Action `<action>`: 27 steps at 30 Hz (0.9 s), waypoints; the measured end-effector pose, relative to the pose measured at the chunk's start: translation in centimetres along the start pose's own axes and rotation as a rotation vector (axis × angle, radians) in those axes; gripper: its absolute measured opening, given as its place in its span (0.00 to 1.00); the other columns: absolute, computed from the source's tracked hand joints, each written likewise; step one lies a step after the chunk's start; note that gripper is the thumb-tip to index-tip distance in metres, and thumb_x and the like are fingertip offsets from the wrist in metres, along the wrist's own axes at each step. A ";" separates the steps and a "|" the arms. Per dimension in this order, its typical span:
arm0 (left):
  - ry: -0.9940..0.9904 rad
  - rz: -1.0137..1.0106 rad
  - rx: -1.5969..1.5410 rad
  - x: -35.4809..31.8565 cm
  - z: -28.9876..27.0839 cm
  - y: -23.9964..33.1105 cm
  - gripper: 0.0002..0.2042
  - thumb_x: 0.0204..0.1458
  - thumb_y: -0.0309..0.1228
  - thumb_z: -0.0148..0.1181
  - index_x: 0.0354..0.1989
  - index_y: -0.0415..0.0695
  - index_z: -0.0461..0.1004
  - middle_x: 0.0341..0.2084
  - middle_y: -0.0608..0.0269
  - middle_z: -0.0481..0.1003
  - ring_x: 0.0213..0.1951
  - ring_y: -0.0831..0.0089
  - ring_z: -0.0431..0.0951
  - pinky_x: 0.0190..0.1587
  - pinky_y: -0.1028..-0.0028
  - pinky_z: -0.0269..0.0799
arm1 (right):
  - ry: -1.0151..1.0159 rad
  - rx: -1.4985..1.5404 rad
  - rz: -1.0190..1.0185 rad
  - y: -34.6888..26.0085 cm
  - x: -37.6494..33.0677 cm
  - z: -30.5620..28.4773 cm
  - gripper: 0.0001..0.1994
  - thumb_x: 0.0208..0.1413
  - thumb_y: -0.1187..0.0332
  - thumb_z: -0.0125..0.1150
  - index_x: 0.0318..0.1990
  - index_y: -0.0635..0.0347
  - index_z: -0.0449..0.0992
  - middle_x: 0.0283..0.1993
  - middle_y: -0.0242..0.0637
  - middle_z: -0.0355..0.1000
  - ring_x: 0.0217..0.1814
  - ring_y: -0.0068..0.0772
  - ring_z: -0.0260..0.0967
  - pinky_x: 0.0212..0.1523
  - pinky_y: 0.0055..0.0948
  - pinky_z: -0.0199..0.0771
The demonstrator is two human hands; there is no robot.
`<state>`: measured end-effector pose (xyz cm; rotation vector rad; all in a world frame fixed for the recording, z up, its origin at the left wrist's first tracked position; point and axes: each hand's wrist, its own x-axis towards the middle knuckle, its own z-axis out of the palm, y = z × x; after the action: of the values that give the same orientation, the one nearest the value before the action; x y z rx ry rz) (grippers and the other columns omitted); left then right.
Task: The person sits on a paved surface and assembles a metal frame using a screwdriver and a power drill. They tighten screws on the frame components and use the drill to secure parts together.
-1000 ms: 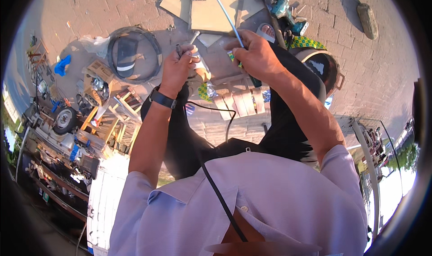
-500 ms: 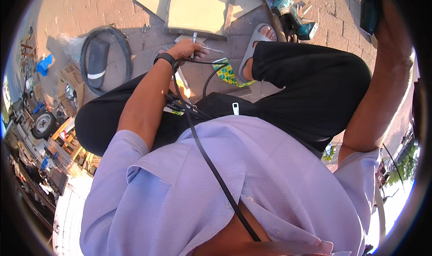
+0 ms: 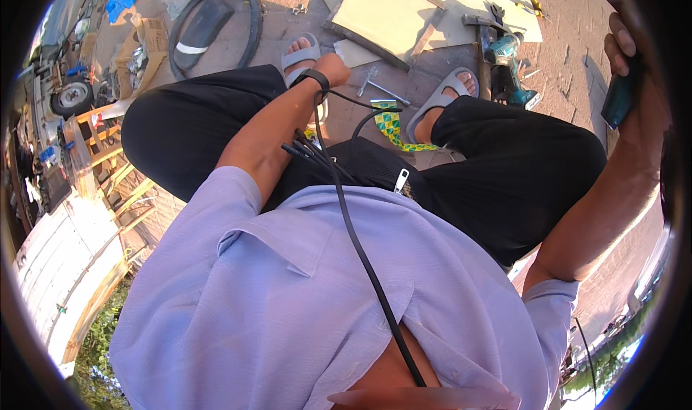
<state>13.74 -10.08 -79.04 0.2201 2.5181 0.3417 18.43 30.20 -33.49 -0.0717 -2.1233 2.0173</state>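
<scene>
My left hand (image 3: 333,69), with a black wristband on the wrist, is closed with its fingers curled under, beside my left sandal (image 3: 301,55). What it holds, if anything, is hidden. A silver T-handle wrench (image 3: 387,91) lies on the paving to its right, apart from the hand. At the upper right, my raised right hand (image 3: 620,46) grips a dark teal object (image 3: 618,100), partly covered by the hand and arm; its kind cannot be made out. One finger stretches out past the others.
A wood-framed pale panel (image 3: 386,17) lies ahead, with a teal cordless drill (image 3: 508,67) right of it. A black tyre (image 3: 257,31) rings a dark pad at the left. Black cables (image 3: 353,266) cross my shirt and lap. A yellow-green patterned strip (image 3: 389,125) lies between my feet.
My left hand has let go of the T-handle wrench, which now lies on the paving. The view has turned, shifting the panel and drill rightward. The right hand still holds the teal object.
</scene>
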 end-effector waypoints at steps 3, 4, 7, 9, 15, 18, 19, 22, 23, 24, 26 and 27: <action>0.190 -0.147 -0.128 1.9 -1.6 -0.4 0.16 0.53 0.39 0.57 0.33 0.38 0.84 0.36 0.39 0.82 0.43 0.44 0.83 0.47 0.57 0.79 | -0.018 -0.100 0.069 1.0 0.6 -1.4 0.24 0.65 0.71 0.54 0.65 0.75 0.64 0.42 0.46 0.77 0.26 0.18 0.66 0.23 0.14 0.66; 0.222 -0.194 -0.157 2.8 -3.8 -1.0 0.16 0.53 0.39 0.57 0.33 0.38 0.84 0.36 0.39 0.82 0.44 0.45 0.83 0.48 0.57 0.79 | -0.019 -0.186 0.112 1.5 1.1 -3.7 0.24 0.67 0.68 0.55 0.66 0.74 0.65 0.42 0.42 0.77 0.27 0.16 0.64 0.26 0.12 0.64; 0.131 -0.385 -0.258 6.4 -5.6 -3.8 0.15 0.54 0.39 0.57 0.35 0.41 0.85 0.36 0.43 0.83 0.45 0.48 0.83 0.48 0.58 0.78 | 0.044 -0.259 0.112 1.3 1.1 -2.9 0.26 0.65 0.70 0.55 0.68 0.76 0.63 0.45 0.46 0.78 0.25 0.16 0.62 0.24 0.12 0.60; 0.161 -0.487 -0.242 7.0 -6.9 -7.3 0.14 0.54 0.39 0.58 0.36 0.44 0.85 0.37 0.46 0.84 0.45 0.50 0.84 0.48 0.59 0.79 | 0.205 -0.207 0.145 0.8 1.8 3.6 0.29 0.59 0.77 0.55 0.68 0.78 0.59 0.40 0.53 0.77 0.19 0.24 0.65 0.17 0.19 0.64; 0.374 -0.458 -0.358 8.4 -7.0 -9.0 0.11 0.52 0.38 0.66 0.40 0.47 0.85 0.39 0.49 0.84 0.45 0.51 0.84 0.50 0.61 0.79 | 0.184 -0.370 0.291 2.8 2.6 1.4 0.28 0.65 0.72 0.54 0.69 0.79 0.60 0.53 0.51 0.75 0.26 0.16 0.61 0.23 0.13 0.58; 0.358 -0.431 -0.337 9.1 -6.7 -8.5 0.11 0.52 0.37 0.67 0.40 0.47 0.85 0.40 0.48 0.83 0.46 0.49 0.83 0.51 0.59 0.79 | 0.158 -0.294 0.366 3.6 2.7 -2.0 0.25 0.67 0.72 0.52 0.68 0.80 0.61 0.61 0.50 0.74 0.30 0.12 0.58 0.26 0.10 0.54; 0.354 -0.431 -0.319 9.2 -6.8 -8.8 0.11 0.52 0.38 0.67 0.40 0.47 0.85 0.40 0.47 0.83 0.46 0.48 0.83 0.50 0.59 0.79 | 0.172 -0.299 0.380 3.8 2.8 -1.8 0.25 0.67 0.73 0.51 0.68 0.79 0.61 0.60 0.50 0.74 0.30 0.12 0.58 0.26 0.10 0.54; 0.350 -0.399 -0.272 9.3 -6.6 -9.3 0.12 0.52 0.39 0.67 0.40 0.47 0.85 0.39 0.47 0.83 0.45 0.48 0.83 0.50 0.58 0.79 | 0.218 -0.371 0.380 3.9 2.8 0.0 0.25 0.68 0.74 0.50 0.69 0.78 0.61 0.57 0.48 0.75 0.30 0.11 0.58 0.26 0.11 0.53; 0.349 -0.383 -0.258 9.3 -6.4 -9.4 0.12 0.51 0.40 0.67 0.40 0.48 0.85 0.39 0.47 0.83 0.45 0.48 0.83 0.50 0.58 0.79 | 0.208 -0.403 0.370 3.8 2.8 0.7 0.25 0.68 0.73 0.49 0.69 0.77 0.61 0.55 0.47 0.76 0.29 0.11 0.58 0.26 0.11 0.53; 0.346 -0.389 -0.229 9.5 -6.4 -9.4 0.12 0.51 0.40 0.67 0.40 0.48 0.85 0.39 0.47 0.83 0.45 0.47 0.83 0.50 0.57 0.79 | 0.144 -0.428 0.350 3.8 2.9 1.4 0.25 0.68 0.73 0.49 0.70 0.77 0.61 0.53 0.45 0.76 0.29 0.11 0.58 0.25 0.11 0.53; 0.341 -0.401 -0.170 9.9 -6.3 -9.5 0.12 0.51 0.40 0.66 0.39 0.48 0.85 0.38 0.46 0.83 0.45 0.45 0.83 0.49 0.56 0.78 | 0.057 -0.506 0.329 3.6 3.0 2.5 0.25 0.68 0.72 0.49 0.70 0.75 0.61 0.50 0.43 0.76 0.29 0.09 0.58 0.25 0.11 0.52; 0.367 -0.393 -0.216 10.0 -6.3 -9.5 0.12 0.52 0.39 0.66 0.39 0.47 0.85 0.36 0.48 0.83 0.42 0.49 0.83 0.47 0.59 0.79 | 0.035 -0.560 0.327 3.4 3.1 2.9 0.26 0.69 0.71 0.50 0.71 0.74 0.61 0.49 0.41 0.76 0.29 0.08 0.58 0.25 0.11 0.52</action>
<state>1.23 -18.06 -82.07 -0.4563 2.7705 0.5255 14.54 28.11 -36.64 -0.5664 -2.7261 1.4717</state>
